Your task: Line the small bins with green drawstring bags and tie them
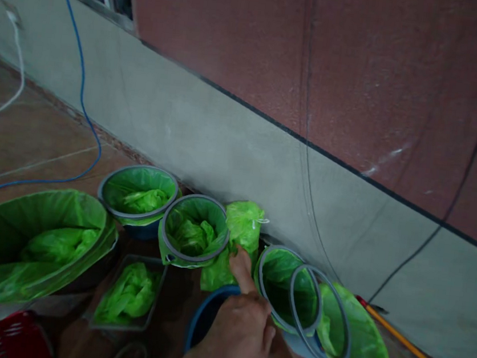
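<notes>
Brown tiled floor (30,149) runs along a grey-and-maroon wall (226,131), and overlapping bare hands (243,326) reach past a round blue plastic bucket (193,326) toward a crinkled bright-green plastic bag (244,223) just beside that wall; whether they grip anything, I can't tell from here, and a careless nudge rightward could dislodge the loose grey plastic ring (348,341) overlapping the green-lined, grey-rimmed bin (282,271)

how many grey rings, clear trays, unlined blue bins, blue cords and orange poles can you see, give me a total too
Grey rings: 4
Clear tray: 1
Unlined blue bin: 1
Blue cord: 1
Orange pole: 1
Total: 8
</notes>
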`<state>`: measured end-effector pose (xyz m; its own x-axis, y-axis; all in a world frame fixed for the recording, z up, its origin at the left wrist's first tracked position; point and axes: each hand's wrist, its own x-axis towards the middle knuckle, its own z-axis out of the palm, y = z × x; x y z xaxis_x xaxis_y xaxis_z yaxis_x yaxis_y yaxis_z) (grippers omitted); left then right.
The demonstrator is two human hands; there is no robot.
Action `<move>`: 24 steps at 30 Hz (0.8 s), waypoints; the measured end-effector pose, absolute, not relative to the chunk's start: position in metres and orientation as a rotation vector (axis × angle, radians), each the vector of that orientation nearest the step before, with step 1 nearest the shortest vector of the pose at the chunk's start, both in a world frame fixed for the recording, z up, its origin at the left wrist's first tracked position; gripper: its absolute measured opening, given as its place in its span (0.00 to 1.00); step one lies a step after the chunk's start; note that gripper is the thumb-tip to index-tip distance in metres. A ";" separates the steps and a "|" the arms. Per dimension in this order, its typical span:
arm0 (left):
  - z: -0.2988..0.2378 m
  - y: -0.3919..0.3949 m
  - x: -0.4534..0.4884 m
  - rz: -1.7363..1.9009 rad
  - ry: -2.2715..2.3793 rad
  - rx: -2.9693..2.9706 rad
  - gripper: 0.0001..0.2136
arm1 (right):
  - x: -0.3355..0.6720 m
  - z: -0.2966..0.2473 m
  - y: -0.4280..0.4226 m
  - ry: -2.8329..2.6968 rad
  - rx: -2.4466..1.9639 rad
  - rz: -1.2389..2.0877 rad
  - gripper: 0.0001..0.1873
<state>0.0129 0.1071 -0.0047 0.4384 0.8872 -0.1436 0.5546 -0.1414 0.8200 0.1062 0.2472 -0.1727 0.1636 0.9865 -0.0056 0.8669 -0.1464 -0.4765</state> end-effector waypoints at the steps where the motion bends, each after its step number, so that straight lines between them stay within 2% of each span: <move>1: -0.005 0.107 0.013 0.486 1.230 1.817 0.15 | 0.110 -0.172 0.246 -1.745 -2.092 0.446 0.21; 3: -0.003 0.106 0.013 0.494 1.223 1.813 0.14 | 0.115 -0.173 0.245 -1.713 -2.049 0.390 0.28; 5: 0.000 0.105 0.012 0.491 1.213 1.814 0.14 | 0.116 -0.180 0.243 -1.729 -1.951 0.353 0.30; 7: 0.004 0.104 0.011 0.483 1.196 1.821 0.14 | 0.114 -0.192 0.241 -1.811 -1.896 0.448 0.27; 9: 0.005 0.103 0.009 0.472 1.187 1.826 0.14 | 0.112 -0.204 0.239 -1.897 -1.885 0.609 0.19; 11: 0.004 0.103 0.007 0.461 1.182 1.830 0.15 | 0.111 -0.209 0.239 -1.897 -1.931 0.634 0.11; 13: 0.003 0.104 0.006 0.462 1.180 1.836 0.15 | 0.108 -0.202 0.239 -1.827 -1.996 0.501 0.12; 16: 0.005 0.108 0.003 0.579 1.175 1.809 0.14 | 0.087 -0.176 0.235 -1.701 -1.903 0.373 0.20; 18: 0.011 0.111 -0.001 0.750 1.174 1.697 0.13 | 0.056 -0.158 0.226 -1.662 -1.698 0.594 0.19; 21: 0.023 0.116 -0.011 1.043 1.203 1.394 0.12 | -0.014 -0.139 0.211 -1.521 -1.418 1.299 0.15; 24: 0.027 0.123 -0.025 1.258 1.182 1.060 0.10 | -0.083 -0.127 0.201 -1.475 -1.365 1.615 0.17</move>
<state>-0.0251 0.1234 0.0272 -0.0453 0.9974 -0.0564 -0.1184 0.0508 0.9917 -0.0831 0.2010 -0.1269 -0.3285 0.8934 -0.3065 0.2241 -0.2415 -0.9442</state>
